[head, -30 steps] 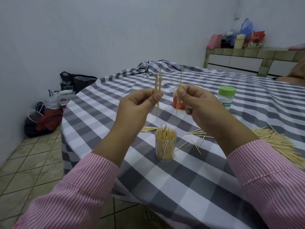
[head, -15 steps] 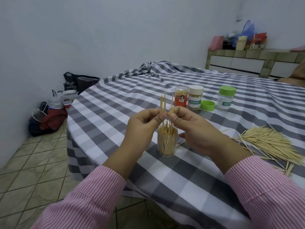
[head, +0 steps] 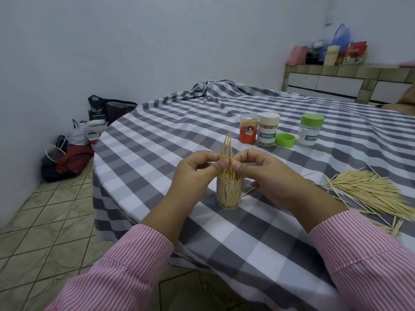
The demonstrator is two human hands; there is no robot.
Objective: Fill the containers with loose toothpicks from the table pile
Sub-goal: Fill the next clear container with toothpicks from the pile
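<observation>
A clear cup [head: 229, 195] packed with upright toothpicks stands on the checked tablecloth near the table's front. Directly above it, my left hand [head: 197, 173] and my right hand [head: 267, 176] pinch a small bunch of toothpicks [head: 228, 147] between thumbs and forefingers; the bunch stands upright with its lower ends down among the sticks in the cup. The loose toothpick pile [head: 372, 194] lies on the table to the right. Farther back stand a red-labelled container [head: 248, 129], a full "TOOTHPICK" container [head: 268, 132] and a green-lidded jar [head: 311, 131].
A loose green lid [head: 285, 139] lies between the two back containers. Stray toothpicks [head: 390, 225] are scattered near the pile's front. The table edge [head: 98, 149] curves at the left above a tiled floor with bags [head: 67, 160]. A tiled counter [head: 350, 84] is at the back right.
Both hands have come down from in front of my face and drawn together over the cup, and the toothpicks they hold now reach into it.
</observation>
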